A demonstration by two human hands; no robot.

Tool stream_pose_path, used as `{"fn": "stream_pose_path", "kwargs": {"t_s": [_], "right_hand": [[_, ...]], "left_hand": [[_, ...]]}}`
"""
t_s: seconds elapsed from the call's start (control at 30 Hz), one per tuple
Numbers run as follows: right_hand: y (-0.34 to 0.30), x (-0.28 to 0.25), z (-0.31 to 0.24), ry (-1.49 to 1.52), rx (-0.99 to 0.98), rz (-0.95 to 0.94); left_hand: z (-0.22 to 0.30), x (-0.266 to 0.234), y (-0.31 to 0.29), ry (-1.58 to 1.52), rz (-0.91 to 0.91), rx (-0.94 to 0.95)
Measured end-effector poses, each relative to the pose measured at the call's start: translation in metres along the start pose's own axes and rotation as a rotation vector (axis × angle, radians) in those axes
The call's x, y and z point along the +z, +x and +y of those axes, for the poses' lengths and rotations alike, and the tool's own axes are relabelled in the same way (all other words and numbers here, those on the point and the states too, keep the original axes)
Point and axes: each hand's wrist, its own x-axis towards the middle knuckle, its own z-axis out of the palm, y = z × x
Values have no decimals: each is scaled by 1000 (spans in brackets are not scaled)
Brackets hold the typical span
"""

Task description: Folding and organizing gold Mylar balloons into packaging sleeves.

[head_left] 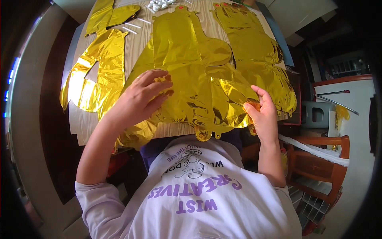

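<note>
Flat, uninflated gold foil balloons cover most of the wooden tabletop. The middle foil balloon (pixel 175 51) lies in front of me, its near part creased and shiny. My right hand (pixel 263 113) pinches the near right edge of that balloon between thumb and fingers, with the index finger raised. Over its left side, my left hand (pixel 146 93) is held with loosely bent fingers apart and nothing in them. Whether its fingertips touch the foil is hard to tell. A second foil balloon (pixel 248 44) lies to the right, and another foil balloon (pixel 109 51) to the left.
White sticks (pixel 131 28) and a pile of small white pieces (pixel 160 4) lie at the far side of the table (pixel 75 123). Foil hangs over the near edge. On the right stand a grey plastic stool (pixel 316 113) and a wooden chair (pixel 318 159) with a white strip across it.
</note>
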Motion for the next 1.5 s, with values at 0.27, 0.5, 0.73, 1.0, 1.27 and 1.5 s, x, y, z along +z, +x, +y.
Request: {"fn": "stream_pose_path", "kwargs": {"t_s": [0.27,0.5,0.73,1.0,1.27,1.5], "right_hand": [[-4,-5,5,13,-1,4],[-9,-10,2,-6,-16,6],[-1,-13,-8,-9,-33,3],[-5,-24,-8,17,9,-6],[-12,-25,-18,39,43,-51],[-36,-2,-10,-123,-11,-14]], "left_hand": [[17,-24,-19,-70,-93,-169],[-32,-6,-54,253,-12,-51],[-25,26,-32,263,127,9],[-21,18,-31,200,108,-9],[-18,24,-19,184,98,-19],[-7,26,-19,187,101,-39]]}}
